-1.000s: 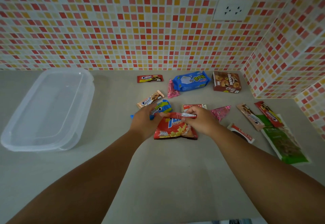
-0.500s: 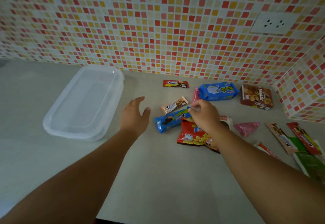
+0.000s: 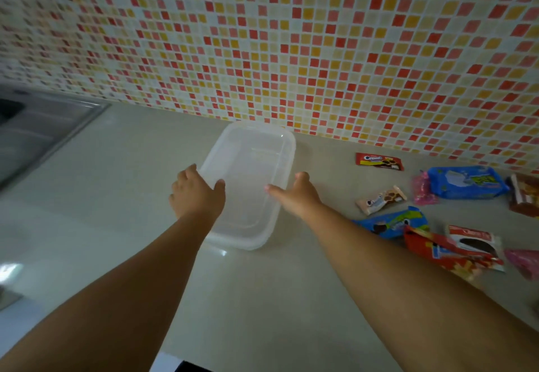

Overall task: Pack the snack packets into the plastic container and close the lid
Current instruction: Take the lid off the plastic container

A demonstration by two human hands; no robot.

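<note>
Left hand (image 3: 197, 195): fingers straight and spread, laid over the left long edge of the container, holding nothing.
Right hand (image 3: 294, 193): fingers straight, thumb reaching onto the container's right long edge; whether it presses the plastic I cannot tell.
Plastic container (image 3: 250, 167): clear, rectangular with rounded corners, lid (image 3: 253, 150) seated on top; it sits on the countertop (image 3: 116, 185) between the two hands, its long axis running from near the wrists away toward the tiled wall (image 3: 291, 50), leaning slightly to the right at the far end.
Writing, red packet (image 3: 379, 161): beyond the right hand near the wall, a white logo that looks like "Oreo", too blurred to be sure.
Writing, large blue packet (image 3: 466, 182): far right of the right hand, green lettering, unreadable.
Beige packet (image 3: 380, 199): just right of the right hand, a picture of dark biscuits, text unreadable.
Blue wafer packet (image 3: 392, 223): beside the right forearm, print blurred.
Red chip bag (image 3: 443, 252): right of the forearm, with a red and white packet (image 3: 474, 239) lying on it; lettering illegible.
Pink packets (image 3: 423, 189): one against the large blue packet, another at the right border.
Sink (image 3: 38, 126): steel, well left of the left hand.
</note>
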